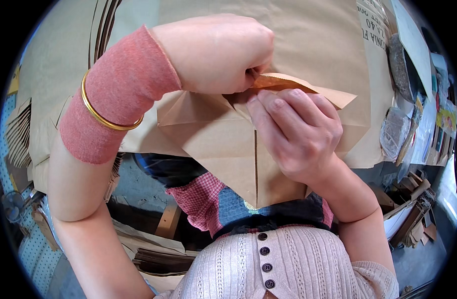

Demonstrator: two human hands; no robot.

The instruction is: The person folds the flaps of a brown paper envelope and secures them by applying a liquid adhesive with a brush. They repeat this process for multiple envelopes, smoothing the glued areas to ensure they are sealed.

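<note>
We had brown paper bag [216, 142] beneath both hands, corner toward us; raised flap [283, 81] ran rightward from left hand [228, 52], fingers pinching it; right hand [303, 132], nearer us, pinched too.

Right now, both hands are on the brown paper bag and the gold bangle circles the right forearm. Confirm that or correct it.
Not quite: the gold bangle circles the left forearm, over the pink cuff, as the head view shows. The rest is right: left hand and right hand are both on the brown paper bag.
</note>
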